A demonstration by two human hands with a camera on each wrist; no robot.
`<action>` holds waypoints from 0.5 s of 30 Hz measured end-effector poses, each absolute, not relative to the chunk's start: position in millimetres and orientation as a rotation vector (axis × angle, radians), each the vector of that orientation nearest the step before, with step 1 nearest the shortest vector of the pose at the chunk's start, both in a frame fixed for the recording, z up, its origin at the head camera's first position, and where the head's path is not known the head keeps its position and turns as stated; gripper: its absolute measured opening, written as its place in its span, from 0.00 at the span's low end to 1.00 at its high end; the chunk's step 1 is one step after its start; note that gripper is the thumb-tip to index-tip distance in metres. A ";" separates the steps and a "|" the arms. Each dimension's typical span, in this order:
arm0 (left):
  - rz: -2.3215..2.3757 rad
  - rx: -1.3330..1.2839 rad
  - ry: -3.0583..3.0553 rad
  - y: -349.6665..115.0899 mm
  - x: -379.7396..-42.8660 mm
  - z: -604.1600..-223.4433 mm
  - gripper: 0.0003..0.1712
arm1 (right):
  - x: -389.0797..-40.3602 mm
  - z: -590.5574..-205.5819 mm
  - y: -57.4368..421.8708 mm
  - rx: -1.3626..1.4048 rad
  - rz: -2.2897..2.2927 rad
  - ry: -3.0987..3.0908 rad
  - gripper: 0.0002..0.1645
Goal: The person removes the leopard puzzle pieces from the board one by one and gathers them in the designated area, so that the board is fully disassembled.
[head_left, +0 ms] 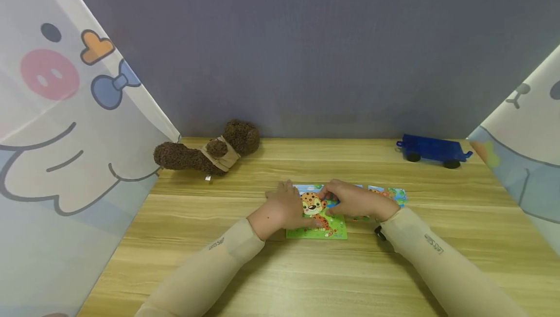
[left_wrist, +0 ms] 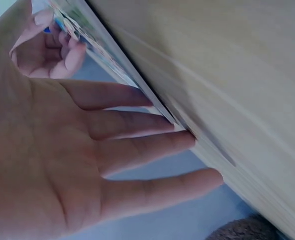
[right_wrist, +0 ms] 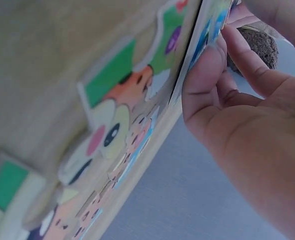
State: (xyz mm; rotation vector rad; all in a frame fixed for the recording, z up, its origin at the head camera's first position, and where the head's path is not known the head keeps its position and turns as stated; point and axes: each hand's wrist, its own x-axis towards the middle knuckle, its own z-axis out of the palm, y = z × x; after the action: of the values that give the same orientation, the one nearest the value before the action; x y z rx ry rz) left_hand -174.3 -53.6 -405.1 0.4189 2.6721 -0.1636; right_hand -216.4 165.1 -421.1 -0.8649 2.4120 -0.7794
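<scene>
A: Head view first. Where is the puzzle?

B: Flat on the table, under the left hand and right hand.

A: Which way does it point?

B: Its printed leopard has its head toward the wall; the body slants down and right to a tail near the person's side. The near edge runs left to right, but I can't tell the long axis, as part of the outline is covered.

A: And the hands?

B: The left lies relaxed over the left side, clasping nothing. The right bends its fingers at the upper right; I can't tell whether it pinches anything. Pieces lie to its right, with a bear and cart farther back.

A: Left wrist view?

B: The puzzle's edge slants from upper left to lower right, met by straight fingers.

A: Right wrist view?

B: Its edge climbs steeply rightward beside a bent thumb. Pieces lie at differing angles on the table.
</scene>
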 end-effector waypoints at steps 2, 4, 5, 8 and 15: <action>-0.195 0.385 2.687 -48.1 -173.4 -404.8 0.74 | -216.5 -420.9 165.4 -0.870 -0.781 2.413 0.21; -0.232 0.358 2.703 -44.1 -172.7 -404.8 0.75 | -216.5 -420.7 165.4 -0.874 -0.788 2.413 0.21; -0.246 0.347 2.709 -42.5 -172.4 -405.4 0.75 | -216.4 -420.7 165.5 -0.878 -0.793 2.412 0.21; -0.268 0.328 2.725 -39.6 -171.1 -406.8 0.76 | -216.2 -421.1 165.7 -0.886 -0.801 2.412 0.20; -0.334 0.340 2.722 -37.5 -169.9 -408.2 0.77 | -216.9 -424.1 166.5 -0.900 -0.800 2.417 0.17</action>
State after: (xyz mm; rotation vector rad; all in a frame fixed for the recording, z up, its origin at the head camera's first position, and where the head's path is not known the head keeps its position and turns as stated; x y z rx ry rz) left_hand -169.9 -37.5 -408.2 0.3403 2.7221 -0.3336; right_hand -216.9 166.5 -424.1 -0.9000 2.4174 -0.8004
